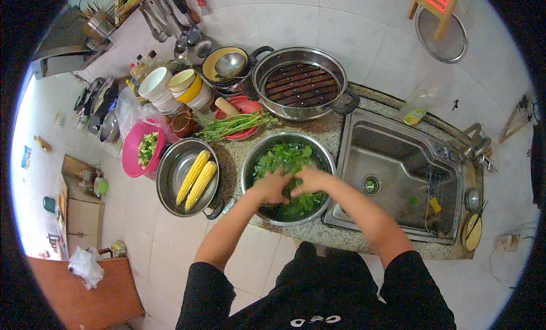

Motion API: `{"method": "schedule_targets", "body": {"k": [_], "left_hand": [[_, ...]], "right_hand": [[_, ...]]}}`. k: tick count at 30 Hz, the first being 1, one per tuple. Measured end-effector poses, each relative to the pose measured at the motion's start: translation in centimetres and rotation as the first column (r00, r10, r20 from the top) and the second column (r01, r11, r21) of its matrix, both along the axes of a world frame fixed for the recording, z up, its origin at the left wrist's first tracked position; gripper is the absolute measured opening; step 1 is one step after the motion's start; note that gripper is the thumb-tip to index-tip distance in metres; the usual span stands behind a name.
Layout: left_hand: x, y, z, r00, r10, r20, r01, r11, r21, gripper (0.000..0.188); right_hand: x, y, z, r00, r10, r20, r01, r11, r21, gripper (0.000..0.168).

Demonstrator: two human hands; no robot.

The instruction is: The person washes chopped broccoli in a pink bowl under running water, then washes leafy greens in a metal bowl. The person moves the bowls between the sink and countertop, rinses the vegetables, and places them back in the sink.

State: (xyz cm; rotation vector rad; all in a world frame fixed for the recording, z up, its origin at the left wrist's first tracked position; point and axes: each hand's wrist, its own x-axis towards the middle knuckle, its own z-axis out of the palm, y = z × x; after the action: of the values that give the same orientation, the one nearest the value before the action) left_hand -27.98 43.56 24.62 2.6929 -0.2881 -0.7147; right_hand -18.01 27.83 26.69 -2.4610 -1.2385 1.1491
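Observation:
Green leafy vegetables point(305, 204) lie in water in a round stainless steel basin point(246, 183) on the granite counter. Over the left part of the basin, my left hand point(274, 186) touches the leaves with spread fingers. My right hand point(313, 180) is at the leaves from the other side, slightly blurred, its fingers apart and its fingertips near the left hand. Whether any leaves are between the fingers is hard to see. Left of the basin stands a steel pot point(164, 189) with two ears of yellow corn point(200, 186) in it.
A steel sink point(392, 176) with a faucet point(475, 146) is to the right. Behind the basin stand a large steamer pot point(298, 112) and a red bowl point(243, 136) with green stalks point(230, 126) across it. Further left are a pink basin point(128, 153) of chopped greens and stacked bowls point(160, 89).

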Motion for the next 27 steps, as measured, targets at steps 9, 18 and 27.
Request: {"method": "schedule_targets", "body": {"k": [9,18,27], "left_hand": [[4.7,0.3,-2.6,0.900,0.371,0.231,-0.388,0.921,0.030,0.063],[3.8,0.8,0.3,0.757,0.649,-0.076,-0.540,0.557,-0.631,0.038],[0.2,-0.3,9.5,0.670,0.699,-0.250,-0.429,0.089,-0.899,0.034]], "right_hand": [[1.3,1.4,-5.4,0.777,-0.606,-0.169,0.628,0.732,0.264,0.060],[-0.1,1.4,-0.3,0.352,-0.496,-0.794,0.893,0.432,0.126,0.055],[-2.2,1.4,4.2,0.709,-0.273,-0.651,0.702,0.175,0.691,0.024]]}}
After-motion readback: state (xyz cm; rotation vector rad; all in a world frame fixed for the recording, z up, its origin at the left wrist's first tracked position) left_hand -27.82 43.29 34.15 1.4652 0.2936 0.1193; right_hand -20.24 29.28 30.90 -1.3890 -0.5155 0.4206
